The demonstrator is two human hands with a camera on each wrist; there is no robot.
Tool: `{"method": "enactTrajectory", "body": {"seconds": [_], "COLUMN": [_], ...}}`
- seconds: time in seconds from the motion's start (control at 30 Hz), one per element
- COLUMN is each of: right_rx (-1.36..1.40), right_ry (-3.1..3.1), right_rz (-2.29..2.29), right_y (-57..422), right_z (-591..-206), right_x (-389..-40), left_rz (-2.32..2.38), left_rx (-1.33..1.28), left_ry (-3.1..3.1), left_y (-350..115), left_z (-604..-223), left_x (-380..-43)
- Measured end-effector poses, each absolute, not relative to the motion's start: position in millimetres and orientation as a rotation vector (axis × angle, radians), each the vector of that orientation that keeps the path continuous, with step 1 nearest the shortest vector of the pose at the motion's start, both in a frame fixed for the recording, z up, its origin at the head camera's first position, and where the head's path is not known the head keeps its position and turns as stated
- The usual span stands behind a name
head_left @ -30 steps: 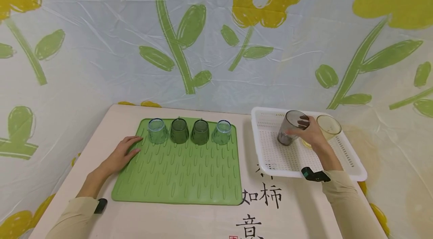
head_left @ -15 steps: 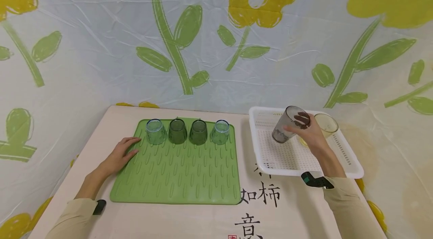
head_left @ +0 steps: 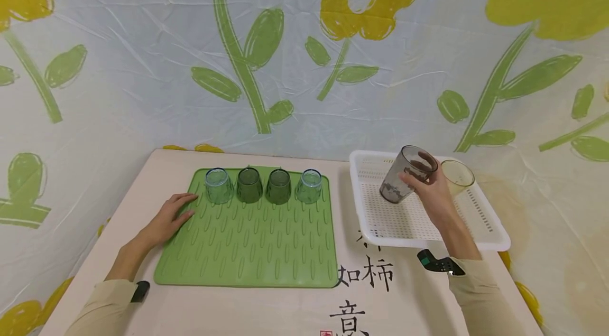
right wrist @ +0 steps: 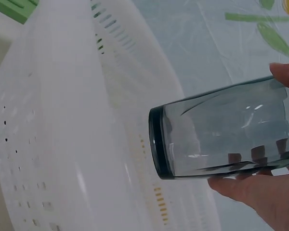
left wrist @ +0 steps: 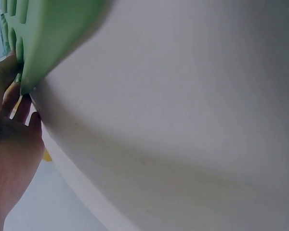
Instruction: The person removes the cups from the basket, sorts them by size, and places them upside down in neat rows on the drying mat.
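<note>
My right hand grips a tall smoky-grey glass tumbler around its upper part. The tumbler is tilted, with its rim up to the right and its base over the white plastic basket. The right wrist view shows the thick base of the same tumbler apart from the basket wall. Behind my right hand, a pale yellow glass is in the basket, partly hidden. At the left edge of the green ridged mat, my left hand rests with relaxed fingers touching it.
Along the mat's back edge stand a light-blue glass, a dark green glass, another dark glass and another light-blue glass. Black characters mark the tablecloth. A flower-printed curtain hangs behind the table.
My right hand has raised the grey tumbler slightly and tilted it further, its base moving left over the basket. The left hand stays at the mat's edge.
</note>
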State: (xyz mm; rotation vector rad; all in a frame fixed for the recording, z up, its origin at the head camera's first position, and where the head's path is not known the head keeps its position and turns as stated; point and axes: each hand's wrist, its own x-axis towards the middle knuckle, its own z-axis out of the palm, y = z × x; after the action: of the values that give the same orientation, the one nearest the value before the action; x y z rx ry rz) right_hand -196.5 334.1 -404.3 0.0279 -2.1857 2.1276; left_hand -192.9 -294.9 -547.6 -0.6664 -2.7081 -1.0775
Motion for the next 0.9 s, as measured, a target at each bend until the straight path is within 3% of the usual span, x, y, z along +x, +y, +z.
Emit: {"method": "enactTrajectory", "body": {"seconds": [0.9], "right_rx": [0.337], "right_ry": [-1.830], "right_rz": [2.267], "right_y": [292.3], "right_z": [-396.3], "right_x": [-180.8], "left_rz": [-1.053], "left_rx": [-0.636], "left_ry": [-2.722], "left_y": [-288.5], "left_z": [-541.6], "left_x": [-190.4]}}
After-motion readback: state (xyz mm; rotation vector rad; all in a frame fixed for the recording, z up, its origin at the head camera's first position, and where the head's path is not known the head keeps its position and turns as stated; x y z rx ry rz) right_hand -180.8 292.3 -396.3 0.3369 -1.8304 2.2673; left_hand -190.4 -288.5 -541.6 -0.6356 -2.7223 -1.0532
